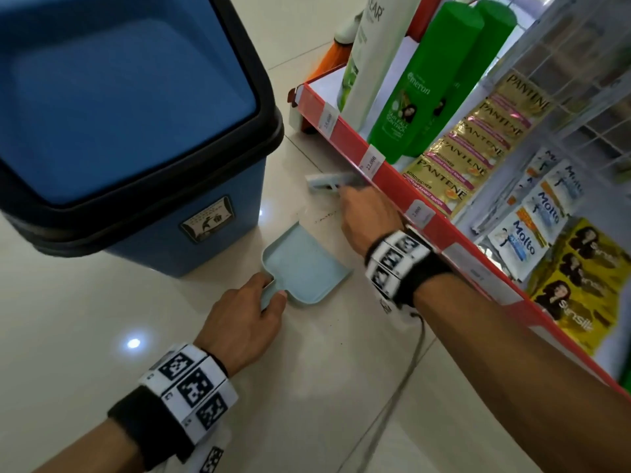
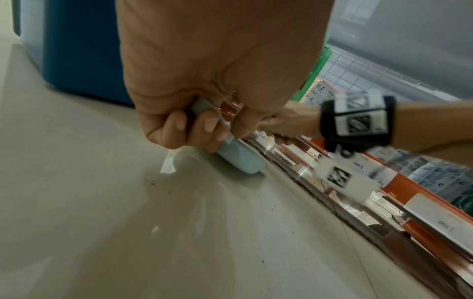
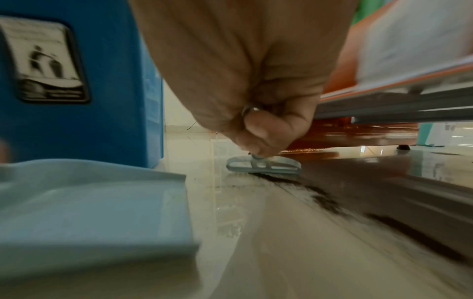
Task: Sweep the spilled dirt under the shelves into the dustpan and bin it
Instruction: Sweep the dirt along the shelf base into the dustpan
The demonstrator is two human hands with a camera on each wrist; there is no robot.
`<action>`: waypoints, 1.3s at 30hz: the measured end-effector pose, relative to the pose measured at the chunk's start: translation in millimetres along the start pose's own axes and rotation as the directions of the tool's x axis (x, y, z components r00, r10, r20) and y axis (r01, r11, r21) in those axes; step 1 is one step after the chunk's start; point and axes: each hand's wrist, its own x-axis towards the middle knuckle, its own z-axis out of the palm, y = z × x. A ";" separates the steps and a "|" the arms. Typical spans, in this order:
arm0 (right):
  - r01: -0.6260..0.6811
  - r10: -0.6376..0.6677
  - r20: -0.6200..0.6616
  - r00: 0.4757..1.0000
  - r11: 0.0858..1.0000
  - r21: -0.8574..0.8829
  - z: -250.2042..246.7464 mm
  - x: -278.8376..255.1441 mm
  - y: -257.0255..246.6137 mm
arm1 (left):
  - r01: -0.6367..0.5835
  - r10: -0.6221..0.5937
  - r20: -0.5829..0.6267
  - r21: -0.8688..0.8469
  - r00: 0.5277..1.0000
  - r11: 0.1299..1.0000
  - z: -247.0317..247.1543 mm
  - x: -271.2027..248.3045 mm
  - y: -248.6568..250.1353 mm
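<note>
A pale blue dustpan lies flat on the tiled floor beside the blue bin. My left hand grips its short handle, fingers curled round it. My right hand holds a small pale brush low at the shelf's edge, its head on the floor. A dark line of dirt runs along the floor under the red shelf. A few specks lie in front of the pan's lip.
The red shelf carries green and white shampoo bottles and hanging sachets. An orange broom lies behind the shelf end. A grey cable trails over the floor from my right wrist.
</note>
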 end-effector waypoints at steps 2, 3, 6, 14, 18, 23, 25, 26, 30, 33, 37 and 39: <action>-0.028 0.029 0.040 0.999 1.000 -0.013 3.0 -32.5 17.4 | 0.004 -0.004 0.006 -0.007 1.000 1.000 -0.8 -2.7 1.6; -0.036 0.037 0.038 0.999 0.999 -0.021 2.2 -46.7 23.0 | 0.002 -0.002 0.006 -0.008 1.000 1.000 -1.3 -3.5 2.1; -0.014 0.017 -0.049 0.999 0.998 0.055 -7.4 -64.0 29.1 | -0.003 0.003 0.012 -0.007 1.000 1.000 -0.3 -5.7 3.2; 0.145 -0.123 -0.173 0.977 0.982 0.121 -14.6 11.6 -14.9 | -0.028 0.028 -0.026 0.013 0.999 1.000 4.0 -12.5 3.3; 0.191 -0.189 -0.034 0.981 0.957 0.216 -1.9 3.6 -9.4 | -0.015 0.017 -0.043 0.039 0.999 0.999 0.6 -19.5 -6.0; 0.179 -0.188 0.020 0.982 0.958 0.226 0.1 -58.6 29.7 | 0.008 -0.005 -0.033 0.084 0.999 0.996 -0.5 -24.4 -9.6; 0.149 -0.152 -0.002 0.988 0.967 0.206 -6.2 -77.4 46.0 | 0.016 -0.014 -0.031 0.093 0.999 0.996 1.3 -23.1 -7.1; 0.136 -0.136 -0.017 0.991 0.970 0.201 -9.5 -82.2 51.3 | 0.014 -0.011 -0.025 0.094 1.000 0.995 2.6 -22.4 -5.3; 0.196 -0.171 -0.116 0.978 0.947 0.255 -18.7 -68.8 42.7 | -0.007 0.008 -0.012 0.101 1.000 0.995 7.1 -20.8 0.9; 0.251 -0.211 -0.167 0.963 0.928 0.275 -16.2 -41.3 17.0 | -0.018 0.019 -0.016 0.100 1.000 0.995 8.6 -22.2 4.2; 0.154 -0.145 -0.058 0.988 0.965 0.211 -5.6 -27.8 5.4 | -0.016 0.018 -0.016 0.097 1.000 0.995 8.5 -24.3 5.1; 0.109 -0.112 0.008 0.994 0.980 0.166 -6.2 -40.3 13.6 | -0.013 0.015 -0.021 0.097 1.000 0.995 7.2 -25.1 4.4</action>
